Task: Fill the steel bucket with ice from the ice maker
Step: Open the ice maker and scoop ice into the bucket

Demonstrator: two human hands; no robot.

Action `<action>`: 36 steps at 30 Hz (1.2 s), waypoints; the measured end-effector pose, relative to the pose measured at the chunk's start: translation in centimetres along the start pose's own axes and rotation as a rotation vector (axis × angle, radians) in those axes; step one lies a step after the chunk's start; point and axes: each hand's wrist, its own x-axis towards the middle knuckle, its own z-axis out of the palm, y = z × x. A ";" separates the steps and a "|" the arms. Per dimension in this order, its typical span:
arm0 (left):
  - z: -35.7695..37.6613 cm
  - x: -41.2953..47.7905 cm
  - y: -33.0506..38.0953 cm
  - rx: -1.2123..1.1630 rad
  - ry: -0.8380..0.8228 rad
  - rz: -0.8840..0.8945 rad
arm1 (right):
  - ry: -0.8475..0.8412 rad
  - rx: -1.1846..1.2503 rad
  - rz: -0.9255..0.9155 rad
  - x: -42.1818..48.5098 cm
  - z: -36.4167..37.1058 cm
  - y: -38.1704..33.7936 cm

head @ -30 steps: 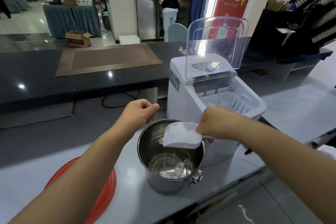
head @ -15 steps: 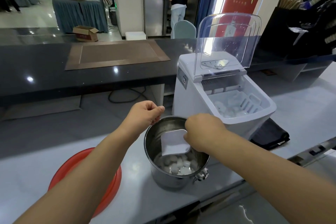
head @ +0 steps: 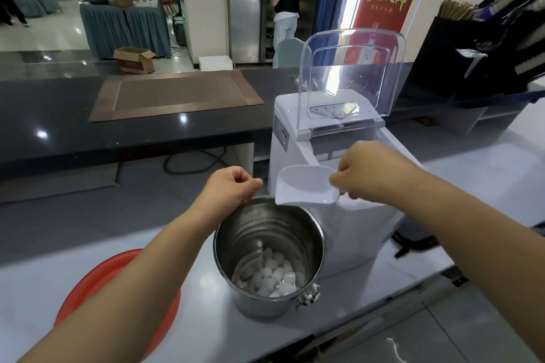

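Steel bucket [head: 259, 227] stands upright on the counter [head: 206, 330], a shallow layer of ice [head: 274, 275] on its bottom; the ice maker [head: 351, 233] is just right of the bucket, clear lid [head: 351, 74] raised. Right hand [head: 368, 174]: grip closed round the handle of a white scoop [head: 306, 184], above the bucket's far-right rim. Left hand [head: 233, 186]: grip curled narrow over the bucket's far-left rim; cannot tell whether it pinches anything.
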 end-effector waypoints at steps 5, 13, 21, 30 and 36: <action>2.1 0.7 1.4 0.021 -0.033 0.030 | 0.032 0.099 0.072 1.9 -2.1 3.8; 5.0 2.0 3.0 0.015 -0.047 0.060 | 0.120 -0.061 0.206 5.1 -2.1 9.8; 7.1 3.4 3.9 -0.034 -0.051 0.027 | 0.190 -0.507 0.096 6.5 -1.3 10.5; 7.0 4.8 4.2 -0.047 -0.064 0.018 | 0.081 -0.507 -0.060 9.4 0.7 10.7; 6.9 5.0 4.2 -0.026 -0.109 0.018 | -0.062 -0.329 -0.131 11.5 2.5 10.9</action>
